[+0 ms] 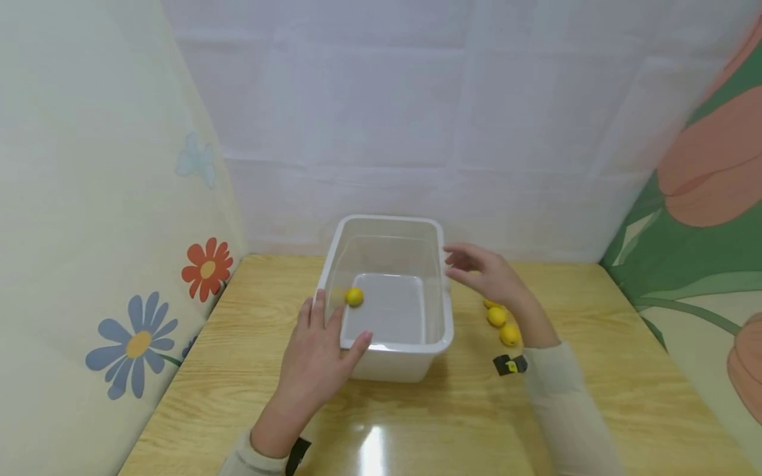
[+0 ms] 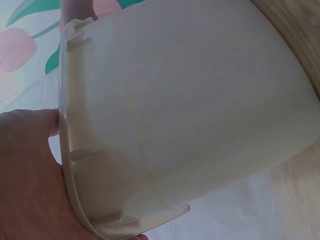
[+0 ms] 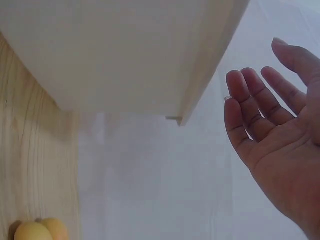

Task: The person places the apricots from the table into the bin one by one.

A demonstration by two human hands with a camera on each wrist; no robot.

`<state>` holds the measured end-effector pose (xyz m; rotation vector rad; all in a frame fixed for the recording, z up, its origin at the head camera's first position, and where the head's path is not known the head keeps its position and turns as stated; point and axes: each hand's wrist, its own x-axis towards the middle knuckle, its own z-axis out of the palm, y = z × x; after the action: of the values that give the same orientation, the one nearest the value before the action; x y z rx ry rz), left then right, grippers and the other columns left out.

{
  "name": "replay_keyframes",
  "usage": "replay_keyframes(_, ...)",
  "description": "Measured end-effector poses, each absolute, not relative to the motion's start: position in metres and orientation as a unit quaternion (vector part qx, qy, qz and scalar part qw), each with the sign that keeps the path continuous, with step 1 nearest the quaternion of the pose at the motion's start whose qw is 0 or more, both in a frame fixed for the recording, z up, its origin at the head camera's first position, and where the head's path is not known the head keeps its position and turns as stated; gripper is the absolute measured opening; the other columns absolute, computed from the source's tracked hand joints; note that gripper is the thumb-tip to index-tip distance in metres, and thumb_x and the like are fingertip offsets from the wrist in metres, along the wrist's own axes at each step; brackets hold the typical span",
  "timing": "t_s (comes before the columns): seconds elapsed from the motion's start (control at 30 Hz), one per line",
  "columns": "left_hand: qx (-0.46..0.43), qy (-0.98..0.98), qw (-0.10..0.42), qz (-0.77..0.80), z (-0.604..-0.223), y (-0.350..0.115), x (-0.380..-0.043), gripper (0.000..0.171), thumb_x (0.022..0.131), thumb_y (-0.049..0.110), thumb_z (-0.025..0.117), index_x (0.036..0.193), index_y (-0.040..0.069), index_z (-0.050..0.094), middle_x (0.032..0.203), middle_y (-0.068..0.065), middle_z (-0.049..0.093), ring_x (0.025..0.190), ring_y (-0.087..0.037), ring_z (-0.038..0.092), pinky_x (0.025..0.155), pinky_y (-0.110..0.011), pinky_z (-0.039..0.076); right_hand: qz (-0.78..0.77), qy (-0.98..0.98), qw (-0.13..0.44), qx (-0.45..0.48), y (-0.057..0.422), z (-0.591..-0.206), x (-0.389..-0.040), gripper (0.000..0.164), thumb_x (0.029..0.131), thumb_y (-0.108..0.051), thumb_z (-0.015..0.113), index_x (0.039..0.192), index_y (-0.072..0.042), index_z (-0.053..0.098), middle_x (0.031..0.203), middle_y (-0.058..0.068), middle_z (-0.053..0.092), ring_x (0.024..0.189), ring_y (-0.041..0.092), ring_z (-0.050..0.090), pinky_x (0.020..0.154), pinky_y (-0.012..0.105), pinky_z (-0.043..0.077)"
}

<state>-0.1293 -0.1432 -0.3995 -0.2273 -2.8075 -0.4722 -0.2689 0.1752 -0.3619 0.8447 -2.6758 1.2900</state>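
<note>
A white plastic bin (image 1: 387,365) stands on the wooden table, with one yellow lemon (image 1: 354,297) on its floor at the left side. My left hand (image 1: 318,357) rests on the bin's near left corner, fingers spread over the rim; the left wrist view shows the thumb against that rim (image 2: 64,125). Beside the bin's right rim, my right hand (image 1: 483,270) is raised with nothing in it. Its fingers (image 3: 260,102) are loosely bent and the palm shows in the right wrist view. Several more lemons (image 1: 497,317) lie on the table below the right forearm.
A black strap with a yellow mark (image 1: 510,365) shows at the right wrist. White cloth (image 1: 387,119) hangs behind the table (image 1: 268,291). Flower-printed panels stand at the left (image 1: 65,198) and right (image 1: 690,284).
</note>
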Motion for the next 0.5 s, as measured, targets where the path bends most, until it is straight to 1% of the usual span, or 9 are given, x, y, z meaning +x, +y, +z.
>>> replay_keyframes(0.17,-0.081,-0.973,0.143,-0.164,-0.401,-0.144,-0.130,0.089,0.098,0.071,0.038,0.144,-0.003,0.051,0.162,-0.031,0.020,0.147,-0.050,0.025,0.115,-0.060,0.033,0.413,-0.873,0.024,0.260,0.189,-0.366,-0.267,0.047,0.099,-0.025,0.068,0.141,-0.009,0.057,0.123,0.017,0.068,0.111,0.028,0.066,0.098,0.049,0.054)
replay_keyframes(0.37,-0.081,-0.973,0.142,-0.164,-0.400,-0.144,-0.129,0.090,0.098,0.072,0.037,0.143,-0.004,0.052,0.162,-0.031,0.020,0.146,-0.050,0.025,0.116,-0.060,0.033,0.413,-0.878,0.021,0.242,0.206,-0.374,-0.263,0.047,0.099,-0.025,0.067,0.142,-0.008,0.056,0.122,0.017,0.068,0.110,0.030,0.065,0.098,0.051,0.053)
replay_keyframes(0.5,-0.082,-0.973,0.143,-0.162,-0.400,-0.144,-0.129,0.089,0.098,0.071,0.038,0.144,-0.004,0.051,0.162,-0.032,0.020,0.146,-0.050,0.025,0.116,-0.059,0.032,0.410,-0.884,0.017,0.224,0.219,-0.380,-0.262,0.047,0.100,-0.024,0.067,0.142,-0.008,0.055,0.125,0.019,0.067,0.113,0.032,0.064,0.100,0.052,0.052)
